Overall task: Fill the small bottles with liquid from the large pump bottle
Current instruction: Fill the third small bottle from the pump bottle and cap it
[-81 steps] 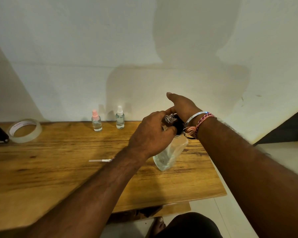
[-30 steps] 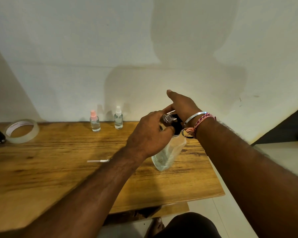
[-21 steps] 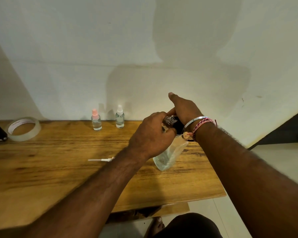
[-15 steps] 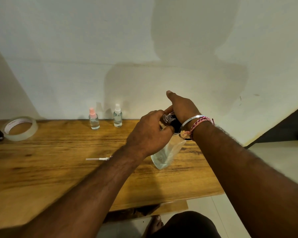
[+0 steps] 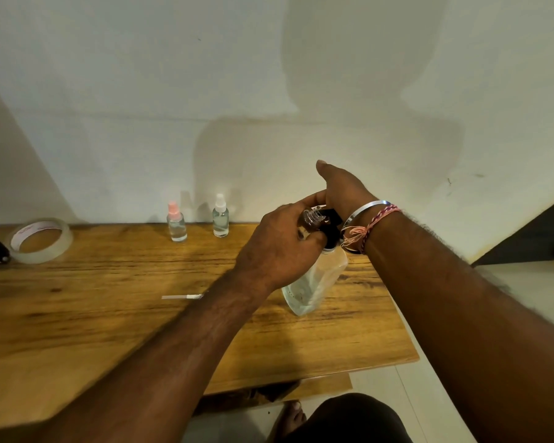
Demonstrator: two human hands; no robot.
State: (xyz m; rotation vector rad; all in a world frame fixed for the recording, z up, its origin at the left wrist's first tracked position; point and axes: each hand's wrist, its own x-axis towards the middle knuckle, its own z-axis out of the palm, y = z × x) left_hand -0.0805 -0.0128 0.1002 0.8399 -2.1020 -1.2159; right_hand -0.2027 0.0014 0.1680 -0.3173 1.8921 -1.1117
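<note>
Left hand: I see my left hand (image 5: 279,247) curled round a small open bottle (image 5: 309,219), the grip pinching it with its threaded neck up by the pump's black head.
Right hand: my right hand (image 5: 343,190) lies over the black pump head (image 5: 328,227), thumb stretched out toward the wall; I cannot tell how the fingers underneath are set, so I cannot tell whether this grip is spread or pressed together.
Large pump bottle: the clear large pump bottle (image 5: 314,282) stands tilted on the table (image 5: 109,314) near its right edge, below both hands, with a little liquid showing at its base.
Other small bottles: a pink-capped bottle (image 5: 176,225) and a white-capped bottle (image 5: 220,219) stand upright near each other at the back of the table by the wall, well apart from my hands.
Loose part: a thin white tube (image 5: 181,297) lies flat on the table just left of my left forearm.
Tape: a clear tape roll (image 5: 40,240) rests at the far left.
Wrist: a metal bangle (image 5: 363,208) and a braided thread band (image 5: 378,220) sit on my right wrist.
</note>
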